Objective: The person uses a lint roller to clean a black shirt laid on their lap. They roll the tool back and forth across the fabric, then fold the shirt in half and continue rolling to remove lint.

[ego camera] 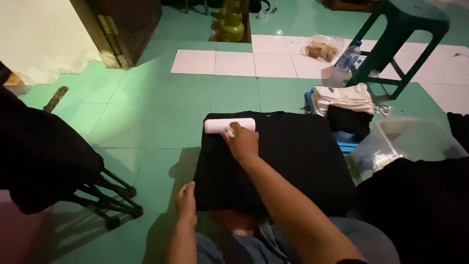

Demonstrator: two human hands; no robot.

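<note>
A black garment (293, 156) lies spread flat on the green tiled floor in front of my knees. My right hand (242, 142) reaches across it and grips a white roller (229, 125) that rests near the garment's far left edge. My left hand (186, 201) lies flat on the floor at the garment's near left corner, fingers together, holding nothing.
A folded stack of white and black cloth (344, 100) lies to the right, with a clear plastic tub (405, 142) beside it. A water bottle (348, 57), a plastic bag (322, 48) and a green stool (398, 34) stand behind. A dark folding stand (105, 198) is at left.
</note>
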